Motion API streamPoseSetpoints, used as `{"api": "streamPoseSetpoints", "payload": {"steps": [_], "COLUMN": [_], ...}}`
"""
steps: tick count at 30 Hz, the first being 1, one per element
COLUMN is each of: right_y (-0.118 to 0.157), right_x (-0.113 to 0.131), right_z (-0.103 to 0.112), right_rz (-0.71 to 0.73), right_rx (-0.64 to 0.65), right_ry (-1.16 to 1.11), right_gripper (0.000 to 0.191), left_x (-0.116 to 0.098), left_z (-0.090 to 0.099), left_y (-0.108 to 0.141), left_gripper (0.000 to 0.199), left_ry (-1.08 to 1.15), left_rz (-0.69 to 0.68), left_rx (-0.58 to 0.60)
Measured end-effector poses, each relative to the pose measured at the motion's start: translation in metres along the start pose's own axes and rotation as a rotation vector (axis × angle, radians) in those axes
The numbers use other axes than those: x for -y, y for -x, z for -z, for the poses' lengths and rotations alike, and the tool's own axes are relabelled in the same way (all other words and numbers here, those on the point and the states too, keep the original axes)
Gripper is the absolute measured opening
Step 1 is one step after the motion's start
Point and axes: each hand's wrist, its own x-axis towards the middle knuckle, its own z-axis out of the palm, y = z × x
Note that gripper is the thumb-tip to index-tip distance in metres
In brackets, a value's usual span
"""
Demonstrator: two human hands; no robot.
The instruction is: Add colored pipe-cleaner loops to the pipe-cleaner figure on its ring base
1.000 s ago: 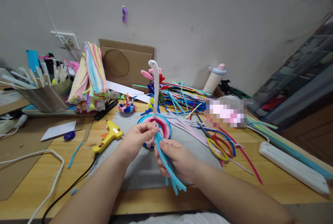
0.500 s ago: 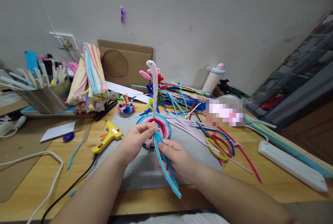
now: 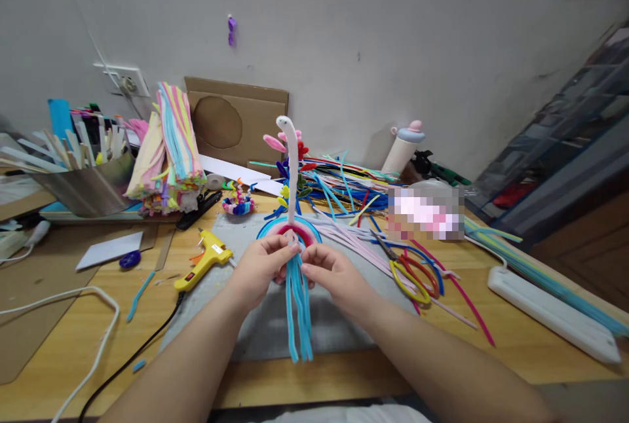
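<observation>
Several light blue pipe cleaners (image 3: 301,318) hang down in a bundle between my hands. My left hand (image 3: 260,266) pinches the top of the bundle, and my right hand (image 3: 334,275) is closed on its upper right side. Just behind them lies a round coiled piece (image 3: 314,233) with blue, pink and red rings, partly hidden by my fingers. From it rises a white fuzzy stem (image 3: 293,174) with a bent top and small dark eyes.
A yellow glue gun (image 3: 209,258) lies left on the grey mat (image 3: 265,338). Scissors (image 3: 410,279) and loose pipe cleaners lie right. Behind are a small colourful ring (image 3: 238,205), cardboard (image 3: 265,109) and a bottle (image 3: 403,151). A power strip (image 3: 550,315) sits far right.
The blue strands, earlier slanting toward the lower right, now hang straight down and are spread apart. My right hand has moved up slightly, closer to the top of the bundle.
</observation>
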Motion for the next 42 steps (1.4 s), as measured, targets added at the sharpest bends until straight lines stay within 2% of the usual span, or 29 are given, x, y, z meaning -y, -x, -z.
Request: {"api": "streamPoseSetpoints", "payload": {"steps": [7,11,15,21,26,29,32,37,42], "right_y": [-0.002,-0.002,-0.001,0.002,0.001,0.0,-0.002,-0.002,-0.002], "right_x": [0.006,0.004,0.001,-0.002,-0.004,-0.008,-0.011,-0.007,-0.006], "right_z": [0.005,0.004,0.003,0.003,0.001,0.001,0.002,0.0,0.001], "right_rz": [-0.24,-0.234,-0.17,-0.248,-0.209,-0.172,-0.209,-0.24,-0.265], "right_rx": [0.071,0.108,0.149,0.26,0.184,0.149,0.151,0.105,0.226], "right_ry": [-0.219,-0.239,-0.156,0.092,0.174,0.094,0.03,-0.078,-0.24], "right_gripper": [0.015,0.019,0.026,0.022,0.024,0.03,0.033,0.031,0.029], "left_x": [0.001,0.002,0.004,0.002,-0.003,-0.003,-0.001,-0.002,-0.004], "left_z": [-0.002,-0.002,-0.002,-0.004,-0.007,-0.006,-0.005,-0.001,0.004], "left_y": [0.003,0.001,0.0,0.0,0.001,0.001,0.001,0.001,0.0], "left_gripper": [0.024,0.024,0.024,0.026,0.027,0.026,0.024,0.019,0.018], "left_ry": [0.05,0.069,0.043,-0.112,-0.143,-0.091,-0.066,-0.027,0.0], "left_rz": [0.101,0.061,0.02,-0.055,-0.105,-0.11,-0.114,-0.223,-0.278], "left_rx": [0.083,0.045,0.001,-0.065,-0.173,-0.147,-0.111,-0.215,-0.284]}}
